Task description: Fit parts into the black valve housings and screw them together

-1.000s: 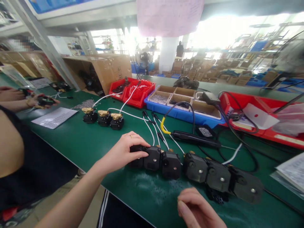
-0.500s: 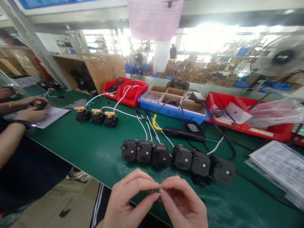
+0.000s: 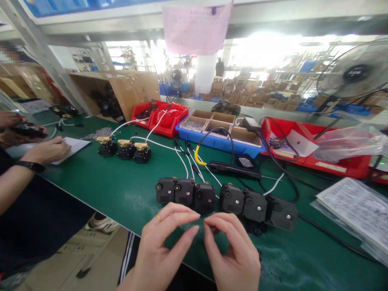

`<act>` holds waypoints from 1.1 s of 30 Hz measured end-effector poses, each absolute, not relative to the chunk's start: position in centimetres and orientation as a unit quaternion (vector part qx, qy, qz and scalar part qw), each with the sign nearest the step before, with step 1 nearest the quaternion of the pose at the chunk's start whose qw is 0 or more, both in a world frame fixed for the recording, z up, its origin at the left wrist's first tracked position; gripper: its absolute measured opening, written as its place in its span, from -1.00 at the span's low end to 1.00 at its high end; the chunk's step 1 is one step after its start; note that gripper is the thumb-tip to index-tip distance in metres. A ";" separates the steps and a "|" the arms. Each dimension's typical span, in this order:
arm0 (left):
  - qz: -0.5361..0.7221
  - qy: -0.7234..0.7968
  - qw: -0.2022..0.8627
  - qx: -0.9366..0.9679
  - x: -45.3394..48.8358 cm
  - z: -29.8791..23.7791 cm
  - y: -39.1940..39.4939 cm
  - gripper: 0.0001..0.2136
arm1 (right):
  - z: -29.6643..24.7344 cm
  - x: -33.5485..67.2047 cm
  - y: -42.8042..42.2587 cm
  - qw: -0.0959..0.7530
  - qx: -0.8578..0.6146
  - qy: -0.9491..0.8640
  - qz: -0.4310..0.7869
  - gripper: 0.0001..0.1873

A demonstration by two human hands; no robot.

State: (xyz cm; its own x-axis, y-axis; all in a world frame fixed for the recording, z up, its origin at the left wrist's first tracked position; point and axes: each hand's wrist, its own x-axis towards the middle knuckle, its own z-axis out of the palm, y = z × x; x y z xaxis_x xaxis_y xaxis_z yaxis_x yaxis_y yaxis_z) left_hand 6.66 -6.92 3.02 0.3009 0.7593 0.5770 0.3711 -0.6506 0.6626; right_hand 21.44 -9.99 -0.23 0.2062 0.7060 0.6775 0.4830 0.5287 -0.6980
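My left hand is above the front of the green bench, its thumb and forefinger apart with nothing visible between them. Just beside it, my right hand has its thumb and forefinger tips together. Whatever is in that pinch, if anything, is too small to make out. Right behind my fingers stands a row of several black boxy housings, among them a black housing with a silver screw head and another black housing. White cables run back from them. Small black parts lie partly hidden by the row.
A black electric screwdriver lies behind the housings. Farther back are a blue tray of small parts and red bins. Brass-topped black units stand left, near a co-worker's hand. Bagged papers lie right.
My fingertips, which met in a joint pinch, have come apart. The left thumb and forefinger have opened, and both hands have risen slightly. The co-worker's hands have shifted.
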 end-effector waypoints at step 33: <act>0.117 0.234 0.199 0.945 7.9 5.2 4.2 -0.76 | 0.6 21.8 -5.4 0.515 -0.573 -0.632 0.083 -0.83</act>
State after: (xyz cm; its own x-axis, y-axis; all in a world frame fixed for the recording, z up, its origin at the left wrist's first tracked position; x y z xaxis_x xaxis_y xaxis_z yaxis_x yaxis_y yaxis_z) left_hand 7.86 4.22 5.23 0.8636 0.4877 0.1279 0.3950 -0.8120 0.4297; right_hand 21.80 -5.39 0.60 0.1864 0.8099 0.5561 0.6396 0.3296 -0.6944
